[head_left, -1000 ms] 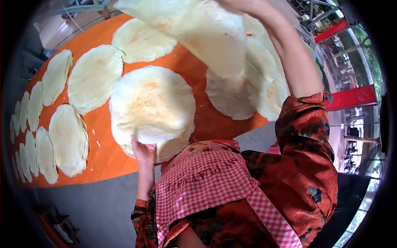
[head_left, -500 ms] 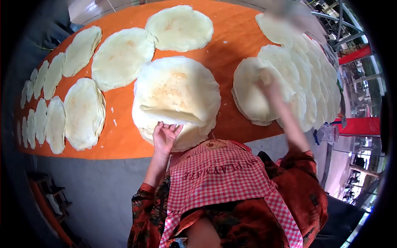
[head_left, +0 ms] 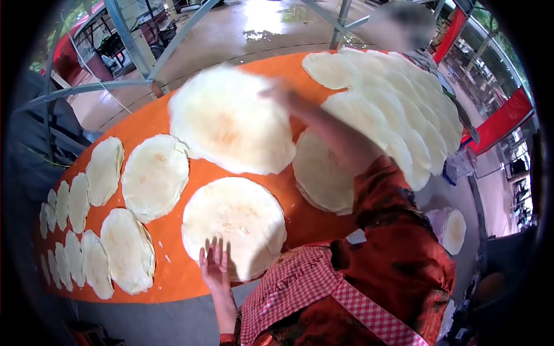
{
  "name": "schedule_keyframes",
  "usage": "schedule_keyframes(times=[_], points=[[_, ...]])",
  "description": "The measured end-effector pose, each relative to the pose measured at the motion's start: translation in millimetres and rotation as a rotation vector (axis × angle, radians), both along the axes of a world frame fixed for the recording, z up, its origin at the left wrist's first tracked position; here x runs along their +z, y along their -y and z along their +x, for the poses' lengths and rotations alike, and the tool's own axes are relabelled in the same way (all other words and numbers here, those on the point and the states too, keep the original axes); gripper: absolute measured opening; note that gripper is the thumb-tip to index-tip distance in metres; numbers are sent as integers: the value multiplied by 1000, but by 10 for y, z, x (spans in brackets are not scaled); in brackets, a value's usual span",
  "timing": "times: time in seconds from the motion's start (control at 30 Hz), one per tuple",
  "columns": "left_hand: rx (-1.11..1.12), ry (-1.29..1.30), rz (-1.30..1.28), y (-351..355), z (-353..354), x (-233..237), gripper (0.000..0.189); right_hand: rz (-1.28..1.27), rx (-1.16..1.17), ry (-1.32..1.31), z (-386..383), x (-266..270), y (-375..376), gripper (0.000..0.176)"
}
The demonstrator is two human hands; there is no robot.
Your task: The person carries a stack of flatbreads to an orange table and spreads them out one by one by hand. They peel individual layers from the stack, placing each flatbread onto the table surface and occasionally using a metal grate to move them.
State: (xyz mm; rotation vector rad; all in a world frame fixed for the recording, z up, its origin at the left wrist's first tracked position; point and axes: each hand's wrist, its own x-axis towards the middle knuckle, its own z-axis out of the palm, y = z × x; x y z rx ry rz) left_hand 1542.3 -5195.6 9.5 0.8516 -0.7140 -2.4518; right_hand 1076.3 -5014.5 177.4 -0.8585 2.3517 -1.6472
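A large, thin round flatbread [head_left: 231, 130] is blurred by motion over the far middle of the table. My right hand [head_left: 278, 95], also blurred, grips its upper right edge. Closer to me lies a round stack of flatbreads [head_left: 236, 216], pale with light brown spots. At the stack's near left edge is my left hand [head_left: 216, 266], palm up with its fingers apart and nothing in them. Under my right forearm, another stack of flatbreads [head_left: 323, 173] is partly hidden.
Overlapping flatbreads [head_left: 398, 109] cover the right end of the orange table [head_left: 167, 254]. Several smaller-looking stacks [head_left: 127, 251] line the left side. Metal frame bars [head_left: 130, 43] stand beyond the far edge. A clear plastic bag [head_left: 460, 164] hangs at the right.
My right hand has moved from the right-hand stack to the far middle, with a flatbread in its grip. My left hand has let go of the folded edge and opened. The view has shifted.
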Motion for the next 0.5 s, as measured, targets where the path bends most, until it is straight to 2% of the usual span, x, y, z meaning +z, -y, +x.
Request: schedule_keyframes(times=[0.03, 0.07, 0.1, 0.13, 0.17, 0.2, 0.3, 0.33, 0.4, 0.47, 0.5], points=[[49, 22, 11, 1, 58, -51, 59, -6, -88, 61, -284, 138, -223, 32], [54, 23, -7, -11, 99, -89, 60, -255, -62, 136, -488, 193, -421, 31], [78, 68, -31, -55, 123, -85, 61, -177, -253, 117, -575, 343, -585, 29], [86, 66, -37, -97, 151, -102, 61, -253, -339, 81, -1310, -179, -823, 29], [93, 70, -39, -155, 160, -105, 61, -418, -461, 44, -1417, -282, -949, 25], [102, 90, -46, -237, 131, -47, 51, -377, -470, -25, -1860, -668, -1216, 38], [59, 137, -44, -388, 40, -3, 52, -415, -666, 426, -1823, -1104, -1511, 57], [46, 148, -60, -419, -3, -24, 52, -358, -605, 599, -2038, -1769, -1672, 56], [14, 162, -105, -461, -107, -17, 52, -403, -556, 760, -2132, -2381, -1693, 51], [-2, 177, -120, -525, -132, 57, 52, -583, -611, 760, -1539, -2340, -1557, 41], [0, 191, -143, -525, -138, 70, 53, -455, -554, 660, -1389, -2256, -1629, 42]])
